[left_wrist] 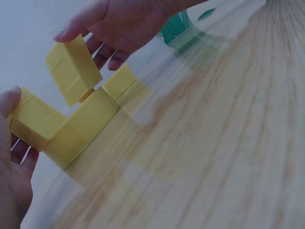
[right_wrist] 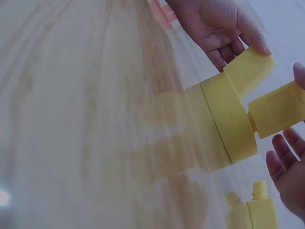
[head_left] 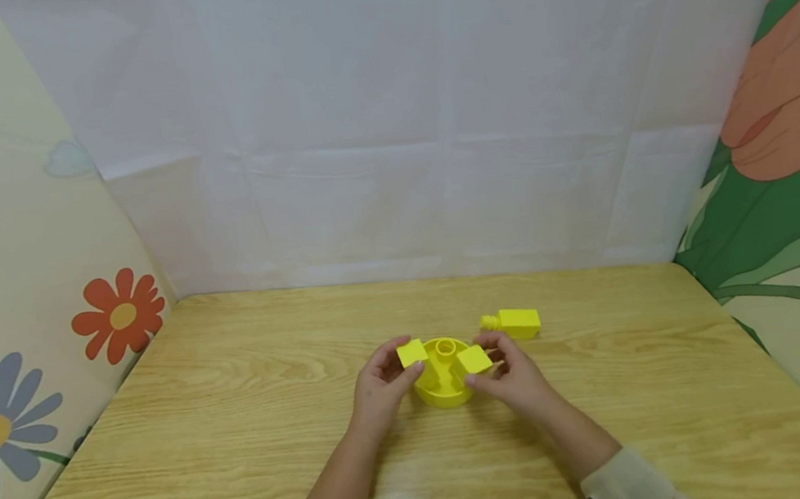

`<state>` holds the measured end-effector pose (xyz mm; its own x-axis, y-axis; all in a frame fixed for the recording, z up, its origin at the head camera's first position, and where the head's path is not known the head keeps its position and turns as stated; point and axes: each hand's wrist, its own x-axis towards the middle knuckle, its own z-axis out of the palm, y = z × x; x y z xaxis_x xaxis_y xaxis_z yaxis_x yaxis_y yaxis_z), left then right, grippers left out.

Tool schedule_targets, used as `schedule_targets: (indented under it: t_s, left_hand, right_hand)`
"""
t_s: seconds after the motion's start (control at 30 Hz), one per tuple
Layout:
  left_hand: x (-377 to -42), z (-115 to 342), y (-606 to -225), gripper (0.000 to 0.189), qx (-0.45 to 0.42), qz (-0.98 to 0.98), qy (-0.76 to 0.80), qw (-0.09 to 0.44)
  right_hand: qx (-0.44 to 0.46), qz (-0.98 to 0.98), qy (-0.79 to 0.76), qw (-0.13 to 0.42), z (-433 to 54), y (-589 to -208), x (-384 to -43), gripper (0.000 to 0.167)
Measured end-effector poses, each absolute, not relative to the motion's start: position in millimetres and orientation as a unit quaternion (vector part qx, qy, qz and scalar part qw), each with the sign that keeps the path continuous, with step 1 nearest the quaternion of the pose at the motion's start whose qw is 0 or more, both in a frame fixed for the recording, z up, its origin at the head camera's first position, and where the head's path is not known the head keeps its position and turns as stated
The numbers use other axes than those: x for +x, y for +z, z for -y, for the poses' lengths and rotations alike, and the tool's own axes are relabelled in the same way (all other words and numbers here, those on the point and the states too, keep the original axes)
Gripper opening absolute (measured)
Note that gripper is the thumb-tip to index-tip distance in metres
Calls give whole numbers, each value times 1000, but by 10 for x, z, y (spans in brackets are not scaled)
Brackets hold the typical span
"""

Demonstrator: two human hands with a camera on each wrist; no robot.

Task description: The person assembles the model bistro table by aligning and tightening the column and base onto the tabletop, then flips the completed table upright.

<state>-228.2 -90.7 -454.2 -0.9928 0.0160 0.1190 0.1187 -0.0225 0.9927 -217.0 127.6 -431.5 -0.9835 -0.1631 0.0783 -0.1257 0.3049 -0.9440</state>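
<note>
Base [head_left: 445, 400], round and yellow, sits on the table [head_left: 239, 399] before us. At its ten o'clock, our left hand [head_left: 379, 392] grips the left block [head_left: 413, 352] between thumb and fingers; at three, our right hand [head_left: 519, 377] likewise pinches the right block [head_left: 475, 359], neck [right_wrist: 252, 122] downward. The base's socket [head_left: 445, 348] shows at twelve, and a third block [head_left: 519, 322] lies apart at two o'clock.

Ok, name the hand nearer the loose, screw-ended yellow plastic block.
Right. The right hand is just below that block in the head view; the left hand is across the round yellow dish.
</note>
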Motion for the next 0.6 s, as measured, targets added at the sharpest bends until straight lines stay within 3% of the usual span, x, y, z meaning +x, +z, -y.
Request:
schedule_targets:
  t_s: [0.23, 0.6]
  left_hand:
    - [-2265, 902, -4526, 43, -49, 703, -708, 39]
    - [-2274, 906, -4540, 43, -51, 698, -713, 39]
  right_hand:
    - [-90, -792, -604, 18, -1232, -4351, -2177, 51]
    - [-155, -776, -611, 12, -1314, -4344, -2163, 35]
